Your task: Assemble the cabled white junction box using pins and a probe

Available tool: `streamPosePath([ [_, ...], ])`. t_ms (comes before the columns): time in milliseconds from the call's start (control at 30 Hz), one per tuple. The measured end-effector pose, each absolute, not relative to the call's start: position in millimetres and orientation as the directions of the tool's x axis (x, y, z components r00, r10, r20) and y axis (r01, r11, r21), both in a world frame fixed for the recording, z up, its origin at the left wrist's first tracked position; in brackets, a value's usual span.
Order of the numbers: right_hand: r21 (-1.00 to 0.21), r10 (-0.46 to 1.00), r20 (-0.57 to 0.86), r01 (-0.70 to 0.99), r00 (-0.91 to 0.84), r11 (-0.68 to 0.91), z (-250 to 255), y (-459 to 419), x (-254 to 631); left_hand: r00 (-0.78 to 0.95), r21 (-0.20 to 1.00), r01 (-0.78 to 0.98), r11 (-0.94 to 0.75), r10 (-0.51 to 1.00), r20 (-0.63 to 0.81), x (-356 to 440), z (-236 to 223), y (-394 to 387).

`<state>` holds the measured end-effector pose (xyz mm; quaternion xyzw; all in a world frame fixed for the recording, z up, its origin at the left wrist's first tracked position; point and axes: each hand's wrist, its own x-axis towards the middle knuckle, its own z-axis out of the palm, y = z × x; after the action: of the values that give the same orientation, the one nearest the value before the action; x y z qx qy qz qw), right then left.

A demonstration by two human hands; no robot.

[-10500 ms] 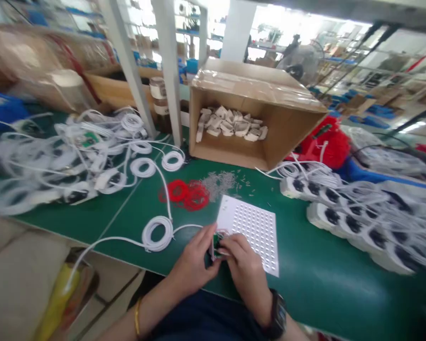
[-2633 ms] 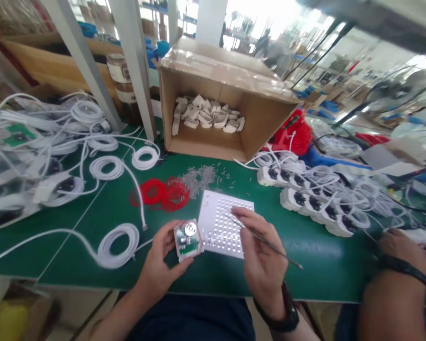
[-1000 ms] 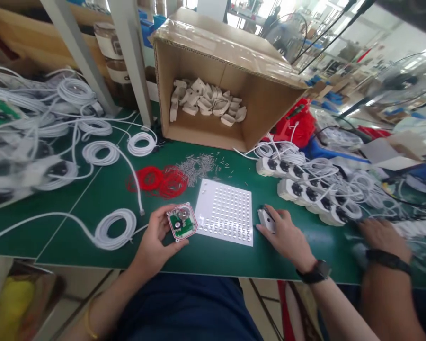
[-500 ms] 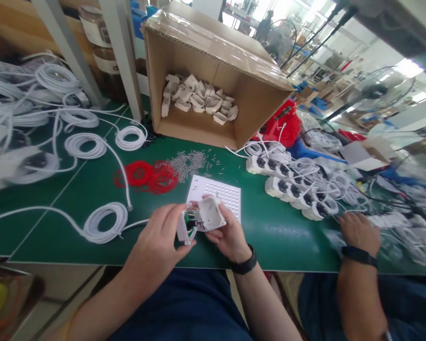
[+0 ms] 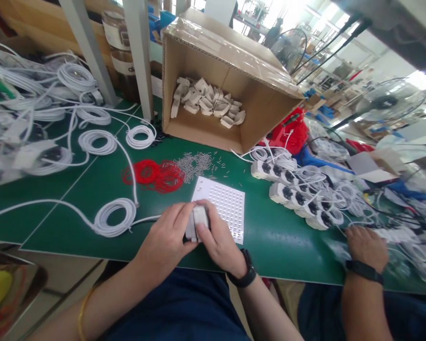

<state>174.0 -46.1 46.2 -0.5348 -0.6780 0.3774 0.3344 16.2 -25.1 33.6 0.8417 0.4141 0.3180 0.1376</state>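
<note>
Both of my hands press together on a small white plastic housing [image 5: 197, 220] at the near edge of the green table [image 5: 284, 241]. My left hand [image 5: 166, 240] grips its left side and my right hand [image 5: 217, 240] closes over its right side and top. A white cable runs from the housing to a coil of white cable [image 5: 115, 217] on the left. Just behind my fingers lies a white perforated tray [image 5: 223, 206].
An open cardboard box [image 5: 230, 80] with white plastic parts lies on its side behind. Red wire loops [image 5: 152, 174] and small metal pins [image 5: 195, 164] sit before it. White sockets with cables [image 5: 298, 194] pile up at right, where another person's hand [image 5: 366, 246] rests. More cable coils [image 5: 57, 109] lie at left.
My right hand brought a white cover from the table onto the part in my left hand. The two halves, apart half a second ago, are now pressed together between both hands.
</note>
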Motion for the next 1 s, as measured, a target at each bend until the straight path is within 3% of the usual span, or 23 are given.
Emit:
streamPosePath([
  [133,-0.776,0.993,0.018,0.624,-0.119,0.089,44.4,-45.0,160.4,0.441,0.614,0.552,-0.564,0.822,0.359,11.7,29.0,-20.2],
  [200,-0.791,0.996,0.02,0.608,-0.091,0.072,43.7,-42.9,158.1,0.458,0.693,0.495,-0.524,0.835,0.304,7.3,24.3,-15.6],
  [267,-0.899,0.998,0.012,0.437,-0.066,0.04,41.0,-41.0,158.5,0.436,0.795,0.409,-0.448,0.861,0.261,2.6,17.8,-11.7],
  [333,-0.986,0.993,-0.093,0.146,-0.068,-0.083,36.1,-40.3,158.6,0.354,0.903,0.273,-0.331,0.908,0.226,-1.3,10.3,-9.9],
  [433,-0.918,0.941,-0.311,-0.214,-0.132,-0.334,28.6,-42.1,153.7,0.265,0.982,0.032,-0.188,0.948,0.173,-6.6,1.9,-9.0],
  [533,-0.872,0.933,-0.35,-0.335,-0.085,-0.358,25.5,-44.9,145.6,0.349,0.987,-0.131,-0.096,0.927,0.137,-13.7,3.2,-4.1],
  [633,-0.879,0.945,-0.326,-0.355,-0.044,-0.319,25.3,-46.3,141.2,0.415,0.998,-0.058,0.006,0.91,0.018,-18.4,13.0,5.8],
  [733,-0.869,0.943,-0.329,-0.376,-0.048,-0.323,24.8,-46.7,141.2,0.368,0.994,0.073,0.075,0.925,-0.097,-14.8,20.9,12.8],
  [1000,-0.859,0.926,-0.375,-0.389,0.039,-0.332,28.0,-47.9,136.2,0.253,0.997,0.039,0.061,0.965,-0.069,-1.5,9.5,7.6],
])
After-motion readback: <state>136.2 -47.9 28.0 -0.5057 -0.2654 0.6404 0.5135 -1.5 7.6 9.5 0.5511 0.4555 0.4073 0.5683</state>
